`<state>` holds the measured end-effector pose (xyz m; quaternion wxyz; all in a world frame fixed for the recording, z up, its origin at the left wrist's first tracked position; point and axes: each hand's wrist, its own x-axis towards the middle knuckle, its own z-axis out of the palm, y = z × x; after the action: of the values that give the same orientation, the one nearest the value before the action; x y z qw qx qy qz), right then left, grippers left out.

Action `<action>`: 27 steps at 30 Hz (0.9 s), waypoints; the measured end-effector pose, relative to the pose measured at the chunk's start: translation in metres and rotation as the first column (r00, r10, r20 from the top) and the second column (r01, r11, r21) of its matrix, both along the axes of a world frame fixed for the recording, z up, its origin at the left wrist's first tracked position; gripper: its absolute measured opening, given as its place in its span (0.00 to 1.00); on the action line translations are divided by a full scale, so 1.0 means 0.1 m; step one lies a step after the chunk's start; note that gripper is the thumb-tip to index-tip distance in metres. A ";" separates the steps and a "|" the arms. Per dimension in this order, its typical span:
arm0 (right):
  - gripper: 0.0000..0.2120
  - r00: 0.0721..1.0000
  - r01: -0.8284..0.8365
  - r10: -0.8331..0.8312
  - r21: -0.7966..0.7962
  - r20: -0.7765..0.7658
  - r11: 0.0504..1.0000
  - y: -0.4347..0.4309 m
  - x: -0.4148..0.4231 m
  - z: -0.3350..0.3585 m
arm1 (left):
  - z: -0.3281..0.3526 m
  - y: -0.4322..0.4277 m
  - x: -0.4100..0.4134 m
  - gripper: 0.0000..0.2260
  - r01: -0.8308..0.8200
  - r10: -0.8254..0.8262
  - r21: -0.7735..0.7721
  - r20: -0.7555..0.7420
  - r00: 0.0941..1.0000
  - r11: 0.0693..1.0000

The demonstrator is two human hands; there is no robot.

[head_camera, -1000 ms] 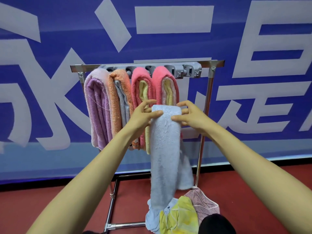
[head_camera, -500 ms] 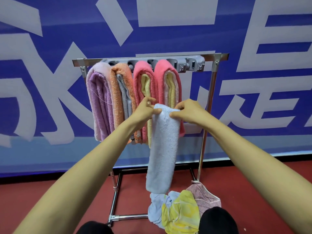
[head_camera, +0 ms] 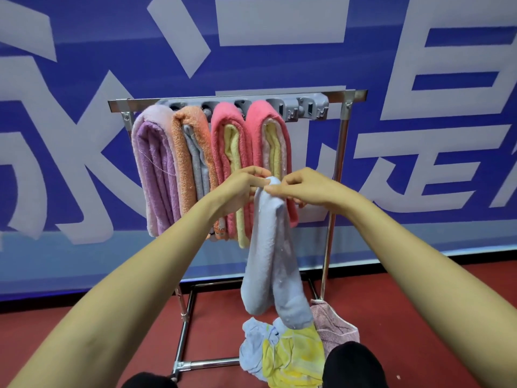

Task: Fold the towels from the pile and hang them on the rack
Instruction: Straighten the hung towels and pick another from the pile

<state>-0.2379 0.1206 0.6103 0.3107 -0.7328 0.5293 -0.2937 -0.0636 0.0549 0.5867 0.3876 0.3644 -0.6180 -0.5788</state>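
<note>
Both hands now meet, so the light blue towel (head_camera: 268, 261), flat and wide half a second ago, hangs doubled into two narrow lobes. Its top fold is pinched by the left hand (head_camera: 241, 189) and the right hand (head_camera: 307, 189) in front of the right half of the rack (head_camera: 344, 141), above the pile (head_camera: 293, 351) on the floor (head_camera: 419, 317) by the right leg.

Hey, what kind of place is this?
Likely an indoor hall or staged demo space, not a home: a huge blue banner with white characters fills the background, the floor is red, and a metal rack stands on it.
</note>
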 end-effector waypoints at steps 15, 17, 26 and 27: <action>0.14 0.857 0.045 -0.036 -0.005 0.514 0.999 -0.18 -1.07 0.21 | 0.58 -0.12 -0.85 0.11 0.322 -0.330 -0.109 -0.067 0.942 0.941; 0.13 0.864 0.041 -0.031 -0.008 0.503 0.999 -0.21 -1.25 0.33 | 0.71 -0.22 -1.04 0.10 0.306 -0.308 -0.118 -0.006 0.951 0.945; 0.11 0.954 0.119 -0.083 -0.112 0.287 0.986 -0.70 -1.51 0.81 | 1.37 -0.64 -1.34 0.10 0.253 -0.142 -0.253 0.387 0.911 0.934; 0.11 0.963 0.113 -0.079 -0.118 0.258 0.987 -0.76 -1.49 0.84 | 1.42 -0.67 -1.31 0.09 0.254 -0.112 -0.269 0.449 0.886 0.929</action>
<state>-0.3868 0.0446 0.6942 0.3117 -0.6818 0.4998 -0.4337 -0.1948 -0.0116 0.7290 0.2399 0.3534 -0.8052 -0.4114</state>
